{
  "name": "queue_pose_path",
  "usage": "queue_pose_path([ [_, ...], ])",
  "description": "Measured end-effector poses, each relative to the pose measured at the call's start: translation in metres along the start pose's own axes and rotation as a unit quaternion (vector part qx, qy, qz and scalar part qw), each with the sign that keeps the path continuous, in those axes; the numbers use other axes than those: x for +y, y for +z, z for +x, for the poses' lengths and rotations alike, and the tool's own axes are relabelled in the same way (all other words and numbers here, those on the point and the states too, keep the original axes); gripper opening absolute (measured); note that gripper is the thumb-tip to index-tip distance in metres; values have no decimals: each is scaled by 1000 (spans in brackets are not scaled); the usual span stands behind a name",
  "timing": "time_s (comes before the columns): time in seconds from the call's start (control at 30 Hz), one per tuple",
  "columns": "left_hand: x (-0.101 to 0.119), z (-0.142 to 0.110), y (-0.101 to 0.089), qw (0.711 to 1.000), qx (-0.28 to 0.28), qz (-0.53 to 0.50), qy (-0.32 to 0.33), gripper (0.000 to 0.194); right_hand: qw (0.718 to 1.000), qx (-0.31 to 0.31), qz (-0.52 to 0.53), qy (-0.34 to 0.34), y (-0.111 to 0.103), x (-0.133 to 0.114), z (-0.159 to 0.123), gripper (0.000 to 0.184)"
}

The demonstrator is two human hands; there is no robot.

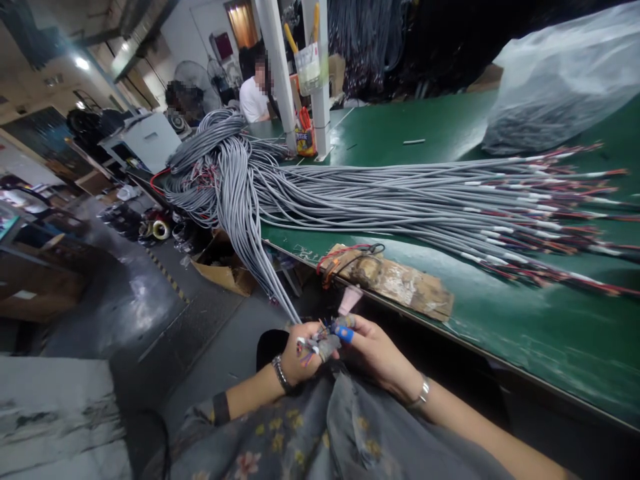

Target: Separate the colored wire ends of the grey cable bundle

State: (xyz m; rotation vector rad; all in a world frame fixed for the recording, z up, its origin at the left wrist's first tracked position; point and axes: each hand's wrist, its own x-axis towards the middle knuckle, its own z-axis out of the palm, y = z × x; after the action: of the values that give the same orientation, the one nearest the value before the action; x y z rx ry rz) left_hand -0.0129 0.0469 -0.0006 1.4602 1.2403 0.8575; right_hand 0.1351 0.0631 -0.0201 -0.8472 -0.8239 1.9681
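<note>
My left hand (299, 357), low in the middle, is closed around the ends of a few grey cables (285, 301). Thin coloured wires (307, 359) stick out of its grip. Close against it, my right hand (383, 357) pinches at dark wire ends (327, 328); its fingertips partly hide them. Blue tape (344, 333) wraps a right-hand finger, and grey wrappings cover other fingertips. From my left hand the cables run up to a large grey cable bundle (240, 180) draped over the table edge.
Many stripped cable ends (540, 220) fan out across the green table (530, 333). A worn wooden block (400, 283) with red and black leads lies at the near edge. Behind are a plastic bag (555, 87), a white post (320, 100) and a person (254, 97). An open carton (223, 267) sits below.
</note>
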Motion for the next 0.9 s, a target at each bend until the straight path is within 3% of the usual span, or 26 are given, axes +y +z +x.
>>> queue_pose_path([
  [0.13,-2,2,-4,998,-50,20,9,39,999,-1,-51,-17,-3,0,1,40],
  [0.33,3,4,-3,999,16,-33,-13,45,996,9,-79,-34,-7,-1,2,42],
  [0.63,3,5,-1,999,-4,-40,-10,45,998,45,-41,-2,-5,2,6,46],
  [0.9,-2,4,3,993,77,-86,-17,47,998,52,-20,-12,-4,5,4,44],
])
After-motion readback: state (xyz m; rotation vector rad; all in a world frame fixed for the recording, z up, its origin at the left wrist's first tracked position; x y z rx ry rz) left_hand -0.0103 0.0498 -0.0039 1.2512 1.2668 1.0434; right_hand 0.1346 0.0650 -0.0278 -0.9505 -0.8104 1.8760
